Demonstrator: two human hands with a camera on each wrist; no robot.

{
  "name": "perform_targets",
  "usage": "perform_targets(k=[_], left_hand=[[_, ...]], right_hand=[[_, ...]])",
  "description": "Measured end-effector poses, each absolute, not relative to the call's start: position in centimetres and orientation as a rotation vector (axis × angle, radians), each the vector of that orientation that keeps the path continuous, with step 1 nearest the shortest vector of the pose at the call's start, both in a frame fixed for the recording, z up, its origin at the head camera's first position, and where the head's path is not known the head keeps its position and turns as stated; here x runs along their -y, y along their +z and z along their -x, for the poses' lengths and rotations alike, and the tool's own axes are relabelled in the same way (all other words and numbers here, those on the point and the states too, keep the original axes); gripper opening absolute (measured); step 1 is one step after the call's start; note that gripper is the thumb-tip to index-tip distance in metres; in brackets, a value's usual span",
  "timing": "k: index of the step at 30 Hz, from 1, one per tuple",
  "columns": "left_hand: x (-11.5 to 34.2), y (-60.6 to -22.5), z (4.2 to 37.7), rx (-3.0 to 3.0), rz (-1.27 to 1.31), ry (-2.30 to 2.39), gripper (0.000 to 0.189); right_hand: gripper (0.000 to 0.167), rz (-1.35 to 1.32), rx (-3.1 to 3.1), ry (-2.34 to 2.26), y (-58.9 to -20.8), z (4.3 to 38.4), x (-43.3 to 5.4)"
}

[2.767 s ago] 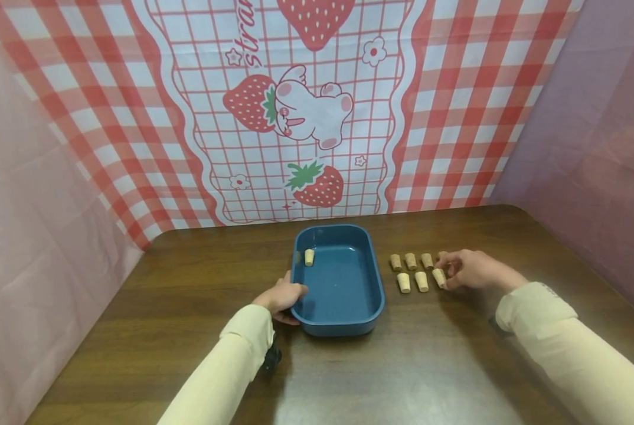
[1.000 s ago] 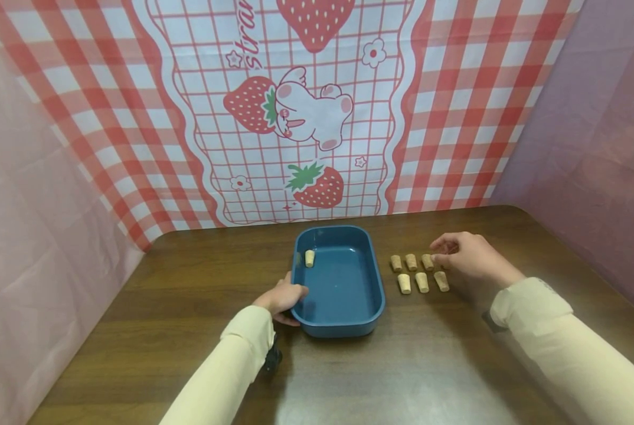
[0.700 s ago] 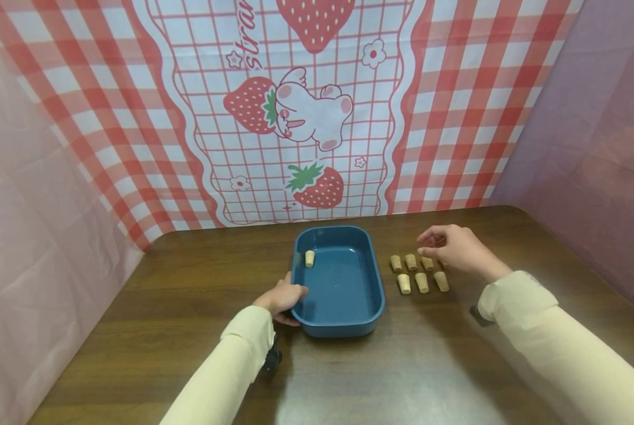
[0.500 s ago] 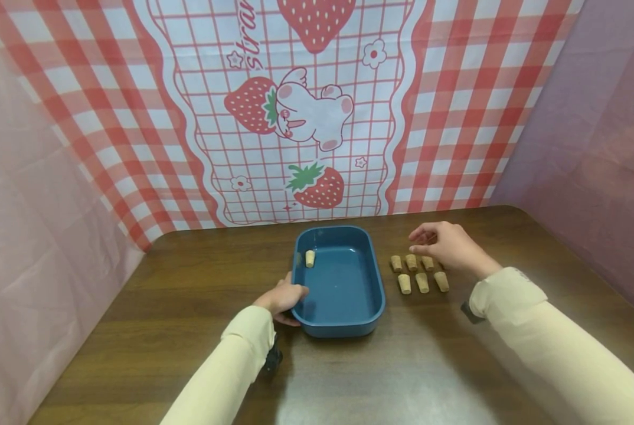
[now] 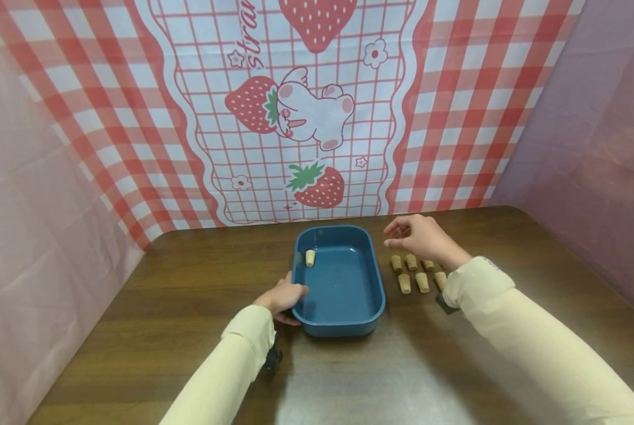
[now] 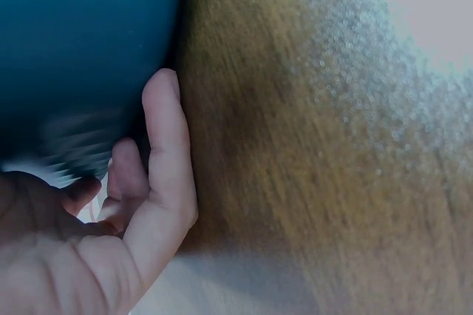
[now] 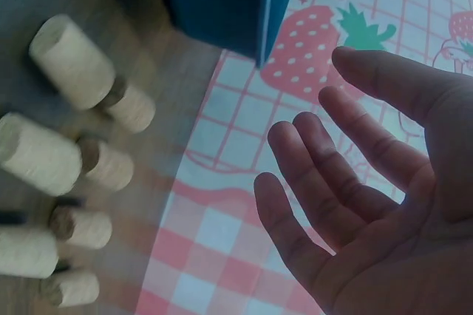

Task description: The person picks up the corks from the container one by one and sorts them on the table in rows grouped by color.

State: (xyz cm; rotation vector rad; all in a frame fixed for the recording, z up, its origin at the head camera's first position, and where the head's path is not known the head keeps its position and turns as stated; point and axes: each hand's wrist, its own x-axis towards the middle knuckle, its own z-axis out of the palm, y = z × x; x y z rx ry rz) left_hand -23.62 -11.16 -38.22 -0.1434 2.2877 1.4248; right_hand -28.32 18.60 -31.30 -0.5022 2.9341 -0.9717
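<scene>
At the left side of the blue rectangular dish, my left hand grips the wall, thumb over the rim and fingers low against the outside. One pale tapered cork is inside the dish near its left wall. My right hand hovers above the table behind the cork rows, close to the dish's right side. Its fingers are spread and hold nothing, as the right wrist view shows. Below it are a front row of pale corks and a back row of darker-looking ones, partly covered by the wrist.
Everything stands on a brown wooden table. A red-and-white checked cloth with strawberries hangs behind the far edge. Plain pinkish cloths hang at the left and right sides.
My right hand first pinched the rightmost front cork, then let go of it and moved left above the corks towards the dish. The left hand stays on the dish.
</scene>
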Motion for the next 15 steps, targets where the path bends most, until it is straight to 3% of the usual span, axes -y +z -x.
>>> perform_targets(k=[15], left_hand=[[11.2, -38.2, 23.6, -2.293, 0.143, 1.436, 0.078]], right_hand=[[0.032, 0.554, -2.884, -0.984, -30.6, 29.8, -14.8]])
